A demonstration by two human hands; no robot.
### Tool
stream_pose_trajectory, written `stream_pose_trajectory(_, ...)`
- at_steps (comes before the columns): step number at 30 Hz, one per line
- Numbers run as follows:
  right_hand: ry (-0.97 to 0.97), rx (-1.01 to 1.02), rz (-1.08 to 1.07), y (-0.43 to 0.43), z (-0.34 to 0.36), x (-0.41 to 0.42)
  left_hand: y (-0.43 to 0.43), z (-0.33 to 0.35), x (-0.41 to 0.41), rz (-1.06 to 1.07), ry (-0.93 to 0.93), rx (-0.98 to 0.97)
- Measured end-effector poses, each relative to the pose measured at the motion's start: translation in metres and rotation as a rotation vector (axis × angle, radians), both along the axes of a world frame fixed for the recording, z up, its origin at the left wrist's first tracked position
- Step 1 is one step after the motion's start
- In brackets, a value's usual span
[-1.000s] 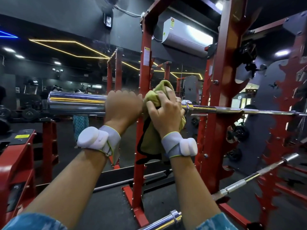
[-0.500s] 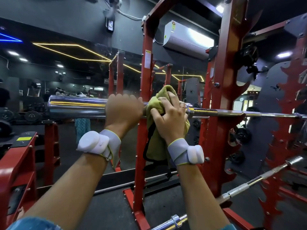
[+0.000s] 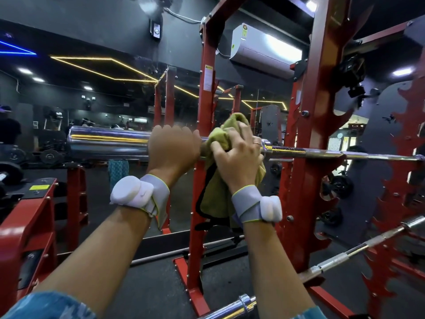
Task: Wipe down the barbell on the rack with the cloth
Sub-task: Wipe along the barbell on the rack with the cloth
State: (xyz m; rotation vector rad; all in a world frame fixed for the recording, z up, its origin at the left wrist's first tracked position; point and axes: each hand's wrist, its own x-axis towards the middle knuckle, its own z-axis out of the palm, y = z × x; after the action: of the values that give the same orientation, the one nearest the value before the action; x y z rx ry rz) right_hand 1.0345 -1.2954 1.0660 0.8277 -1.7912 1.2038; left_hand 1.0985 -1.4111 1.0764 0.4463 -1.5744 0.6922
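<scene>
The barbell (image 3: 322, 154) lies level across mid-frame on the red rack (image 3: 305, 192). At centre, the left hand (image 3: 173, 150) curls over the bar beside its chrome sleeve. Just to its right, the right hand (image 3: 238, 155) clutches the green cloth (image 3: 216, 196) bunched over the bar. The cloth probably wraps fully round, though the far side is hidden. For a good wipe, squeeze the cloth snugly and slide it toward frame right, with the left hand stopping the bar from rolling.

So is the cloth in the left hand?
No, the right hand grips the cloth against the barbell, while the left hand holds bare metal.
</scene>
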Motion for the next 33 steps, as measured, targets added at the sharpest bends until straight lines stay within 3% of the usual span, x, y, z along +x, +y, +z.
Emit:
stream_pose_trajectory(2,0.123,0.044,0.004,-0.006,-0.007,0.011,-0.001,-0.001,0.0,0.02,-0.008,-0.015)
stream_pose_trajectory(5,0.153,0.05,0.001,-0.005,-0.009,0.005,-0.002,-0.001,0.002,0.024,-0.002,-0.032)
stream_pose_trajectory(11,-0.125,-0.131,-0.021,0.016,-0.004,-0.037,-0.001,0.0,0.0,0.028,0.02,-0.033)
stream_pose_trajectory(14,-0.18,-0.116,-0.026,0.018,-0.001,-0.035,-0.001,0.0,-0.001,0.024,0.024,-0.032)
stream_pose_trajectory(22,0.142,0.156,0.032,0.006,-0.005,0.001,-0.002,-0.004,0.001,0.054,0.015,-0.054)
stream_pose_trajectory(28,-0.167,-0.102,0.016,0.017,0.004,-0.029,-0.001,-0.001,0.004,0.039,-0.007,-0.031)
stream_pose_trajectory(33,-0.133,-0.046,-0.03,0.007,0.006,-0.014,0.001,-0.001,0.006,0.011,-0.053,-0.007)
